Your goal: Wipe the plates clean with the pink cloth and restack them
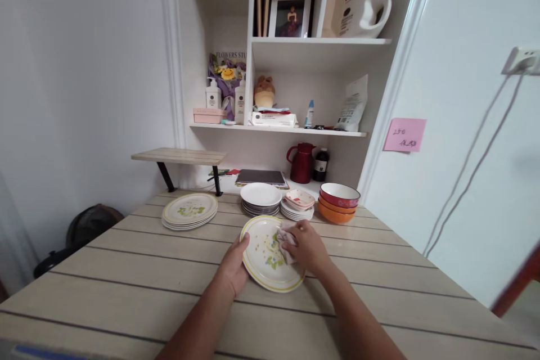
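Left hand (233, 271) curls around the left edge of a flower-patterned plate (262, 259), thumb on the upper face by the rim, the other fingers mostly hidden beneath. Right hand (310, 247) is bunched nearly closed over a crumpled pale cloth (286, 239), pressing it to the plate's right side. Whether the plate also rests on the surface (126, 273), I cannot tell.

By the look of it, wiping the plate's face is the step in hand. Another stroke would call for a steady left hold and light, even pressure from the right, with the cloth kept flat near the rim.

Farther off on the left lies a stack of similar plates (189, 211). Straight beyond the held plate stands a pile of plates topped by a white one (260, 195); just right of it, small plates (297, 214) carry a squarish dish (300, 199). Stacked bowls (337, 211) stand far right. Behind these are a red jug (301, 164) and a dark bottle (321, 164).
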Demonstrator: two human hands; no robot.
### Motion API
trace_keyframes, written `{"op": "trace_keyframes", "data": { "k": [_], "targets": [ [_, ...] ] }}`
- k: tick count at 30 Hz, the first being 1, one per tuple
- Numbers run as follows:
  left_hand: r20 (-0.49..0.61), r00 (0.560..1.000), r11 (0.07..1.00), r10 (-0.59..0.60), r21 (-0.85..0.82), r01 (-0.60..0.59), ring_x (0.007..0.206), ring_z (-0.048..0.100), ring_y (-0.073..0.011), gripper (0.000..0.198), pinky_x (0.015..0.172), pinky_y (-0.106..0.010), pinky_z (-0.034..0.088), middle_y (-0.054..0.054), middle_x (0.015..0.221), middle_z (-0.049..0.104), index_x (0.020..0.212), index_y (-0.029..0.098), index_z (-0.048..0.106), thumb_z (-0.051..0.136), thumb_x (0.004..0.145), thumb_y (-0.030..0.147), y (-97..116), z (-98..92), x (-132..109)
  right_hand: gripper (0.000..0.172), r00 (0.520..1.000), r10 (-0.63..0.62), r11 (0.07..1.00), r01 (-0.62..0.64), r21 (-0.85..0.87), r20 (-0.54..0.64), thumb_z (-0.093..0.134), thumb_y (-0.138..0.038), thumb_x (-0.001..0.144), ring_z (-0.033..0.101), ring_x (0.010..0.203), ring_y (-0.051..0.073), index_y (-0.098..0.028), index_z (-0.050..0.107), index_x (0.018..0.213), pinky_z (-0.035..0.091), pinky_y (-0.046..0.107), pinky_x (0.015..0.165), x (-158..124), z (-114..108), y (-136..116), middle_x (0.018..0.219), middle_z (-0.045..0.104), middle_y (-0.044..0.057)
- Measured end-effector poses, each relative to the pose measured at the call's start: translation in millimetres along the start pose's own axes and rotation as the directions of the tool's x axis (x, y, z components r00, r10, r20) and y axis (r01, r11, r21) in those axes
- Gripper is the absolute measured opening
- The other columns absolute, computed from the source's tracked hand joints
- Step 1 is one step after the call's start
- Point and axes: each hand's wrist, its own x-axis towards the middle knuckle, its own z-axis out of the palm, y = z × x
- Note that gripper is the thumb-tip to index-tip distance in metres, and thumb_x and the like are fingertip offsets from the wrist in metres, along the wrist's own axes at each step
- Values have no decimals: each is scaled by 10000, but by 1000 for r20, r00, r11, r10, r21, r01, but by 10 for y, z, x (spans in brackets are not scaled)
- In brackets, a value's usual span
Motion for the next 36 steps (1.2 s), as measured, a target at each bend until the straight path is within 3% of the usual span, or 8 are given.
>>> {"op": "trace_keyframes", "data": {
  "k": [3, 7, 11, 14, 18, 22, 27, 36],
  "targets": [
    [-40, 999, 1000, -12, -18, 11, 1070, 654, -293, 526, 970, -419, 475, -203, 1094, 708, 1314, 81, 509, 621, 846, 293, 5, -3, -4, 371, 986, -10, 1000, 10, 1, 167, 628, -377, 773, 585, 915, 218, -201, 628, 1099, 408, 325, 820, -113, -81, 39, 1091, 567, 99],
    [-45, 999, 998, -11, -58, 9, 1073, 652, -288, 509, 981, -422, 465, -189, 1145, 692, 1321, 104, 506, 602, 859, 293, 15, 30, -21, 387, 932, -170, 985, 149, 89, 319, 650, -349, 739, 562, 944, 223, -201, 581, 1090, 393, 318, 820, -215, -137, -97, 1063, 602, 71],
    [26, 999, 999, -32, -38, 33, 1067, 654, -277, 444, 971, -397, 470, -178, 1145, 695, 1252, 96, 571, 549, 891, 353, 50, 78, -59, 458, 865, -382, 913, 299, 277, 326, 709, -291, 696, 541, 984, 200, -252, 570, 1131, 401, 299, 853, -268, -88, -387, 1128, 562, 36],
    [80, 991, 994, -108, 28, 106, 1029, 667, -282, 478, 939, -391, 487, -188, 1096, 710, 1155, 65, 632, 511, 897, 449, 67, 106, -91, 454, 878, -436, 870, 354, 344, 199, 711, -264, 713, 534, 994, 189, -283, 587, 1150, 407, 296, 878, -244, 20, -564, 1123, 526, 26],
    [117, 989, 994, -95, 72, 87, 1003, 678, -275, 493, 927, -390, 491, -180, 1070, 721, 1154, 86, 640, 559, 864, 476, 49, 138, -119, 394, 942, -336, 916, 327, 230, -2, 643, -285, 803, 525, 1035, 221, -285, 594, 1194, 394, 335, 901, -70, 149, -532, 1121, 534, 54],
    [165, 982, 994, -90, 74, 78, 1042, 664, -289, 481, 968, -410, 460, -175, 1095, 716, 1212, 120, 621, 637, 828, 409, 37, 167, -148, 364, 987, -135, 988, 140, 63, -86, 567, -371, 869, 525, 1067, 247, -268, 589, 1216, 377, 363, 893, 94, 158, -241, 1137, 557, 77],
    [147, 987, 994, -69, 97, 55, 1071, 651, -302, 461, 993, -414, 439, -188, 1089, 715, 1190, 97, 639, 678, 803, 345, 46, 158, -162, 353, 1000, 17, 999, -17, -34, -14, 584, -394, 845, 570, 956, 228, -252, 612, 1166, 383, 323, 821, 57, 87, 58, 1053, 575, 75],
    [84, 993, 995, -78, 75, 72, 1053, 658, -301, 422, 974, -418, 457, -195, 1068, 720, 1144, 74, 652, 637, 831, 356, -5, 71, -59, 334, 993, 8, 1000, -6, -17, 115, 581, -375, 835, 596, 878, 193, -221, 602, 1131, 385, 283, 738, -62, 82, 34, 1059, 570, 73]
  ]
}}
